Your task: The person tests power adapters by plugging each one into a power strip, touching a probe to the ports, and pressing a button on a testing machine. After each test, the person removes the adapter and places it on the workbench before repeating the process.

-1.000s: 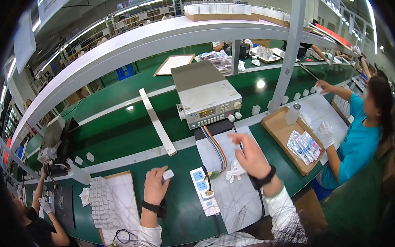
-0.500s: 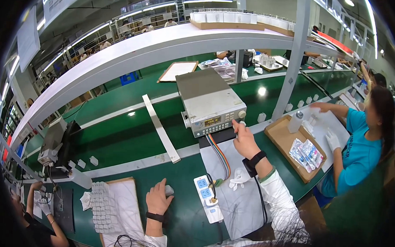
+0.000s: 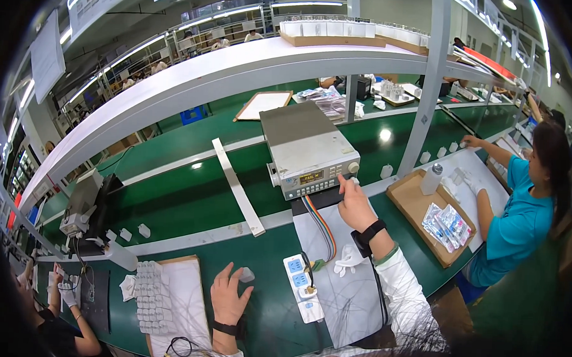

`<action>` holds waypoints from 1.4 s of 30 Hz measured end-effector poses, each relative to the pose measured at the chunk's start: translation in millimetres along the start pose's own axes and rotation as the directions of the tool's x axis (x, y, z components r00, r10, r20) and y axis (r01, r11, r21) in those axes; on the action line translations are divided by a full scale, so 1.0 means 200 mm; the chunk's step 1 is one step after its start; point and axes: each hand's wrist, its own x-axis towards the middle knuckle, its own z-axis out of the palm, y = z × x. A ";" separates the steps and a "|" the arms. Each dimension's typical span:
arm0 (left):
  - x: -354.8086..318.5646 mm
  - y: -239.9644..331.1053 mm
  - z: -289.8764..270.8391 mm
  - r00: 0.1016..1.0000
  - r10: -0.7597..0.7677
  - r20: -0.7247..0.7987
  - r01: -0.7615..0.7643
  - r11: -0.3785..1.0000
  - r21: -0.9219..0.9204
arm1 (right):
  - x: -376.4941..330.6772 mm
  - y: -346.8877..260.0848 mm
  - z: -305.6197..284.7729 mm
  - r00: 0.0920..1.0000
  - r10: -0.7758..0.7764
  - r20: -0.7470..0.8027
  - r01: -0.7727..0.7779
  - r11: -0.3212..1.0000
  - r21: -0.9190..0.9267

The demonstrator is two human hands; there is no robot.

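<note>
A: Nearest us, our left hand [image 3: 228,296] lies flat and spread on the green worktop [image 3: 191,200], holding nothing, its fingertips just short of a small white plastic block [image 3: 247,275]. A second ago that hand was raised and curled around the block; now it has let go and settled.

B: To its left we see the flat board carrying rows of small white blocks [image 3: 151,296]. To its right, the white power strip with blue sockets [image 3: 303,288] rests on a pale grey mat [image 3: 351,294].

A: Beyond that, our right hand [image 3: 354,203] has moved up from the mat to the front panel of the grey box-shaped bench instrument [image 3: 309,157]. Its fingers are half curled, the fingertips [image 3: 342,179] at the panel beside the round knob; whether they pinch anything we cannot tell.

B: The rainbow ribbon cable [image 3: 322,227] runs from the instrument down toward the strip. We judge the work has shifted from handling the block to setting the instrument.

A: Farther right, a person in a teal shirt [image 3: 518,218] reaches over a cardboard tray of clear packets [image 3: 433,215].
</note>
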 end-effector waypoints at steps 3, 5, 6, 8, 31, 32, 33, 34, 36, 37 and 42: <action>-0.04 0.00 0.00 1.000 0.000 -0.010 -0.001 0.998 -0.059 | 0.00 -0.01 0.02 0.999 0.039 0.036 -0.040 0.999 0.011; -0.06 0.02 0.00 0.999 -0.025 -0.023 0.022 0.993 -0.112 | 0.01 0.00 0.02 0.998 0.041 0.044 -0.042 0.999 0.012; -0.07 0.03 0.01 0.999 -0.023 -0.024 0.020 0.994 -0.111 | 0.01 0.01 0.01 0.997 0.046 0.054 -0.046 0.999 0.011; -0.08 0.06 0.01 0.998 -0.014 -0.059 0.005 0.989 -0.145 | 0.00 0.02 0.00 0.997 0.051 0.060 -0.051 0.999 0.010; -0.09 0.45 0.28 0.970 0.219 0.108 -0.106 0.779 -0.618 | -0.78 -0.53 -0.03 0.941 0.017 0.337 -0.180 0.870 0.458; -0.09 0.45 0.29 0.974 0.200 0.107 -0.091 0.776 -0.624 | -0.79 -0.52 -0.01 0.939 0.016 0.344 -0.189 0.859 0.476; -0.09 0.46 0.29 0.977 0.185 0.105 -0.078 0.770 -0.634 | -0.79 -0.51 0.01 0.939 0.016 0.343 -0.189 0.858 0.477; -0.08 0.46 0.29 0.977 0.186 0.105 -0.079 0.770 -0.633 | -0.79 -0.51 0.02 0.947 -0.013 0.320 -0.154 0.857 0.492; -0.08 0.47 0.26 0.972 0.129 0.195 0.033 0.752 -0.659 | -0.80 -0.49 0.04 0.959 -0.072 0.275 -0.086 0.849 0.521; -0.08 0.47 0.26 0.965 0.100 0.240 0.089 0.740 -0.667 | -0.81 -0.49 0.05 0.959 -0.072 0.275 -0.086 0.848 0.523; -0.09 0.45 0.29 0.965 0.046 0.257 0.153 0.696 -0.701 | -0.81 -0.48 0.06 0.952 -0.066 0.299 -0.108 0.842 0.529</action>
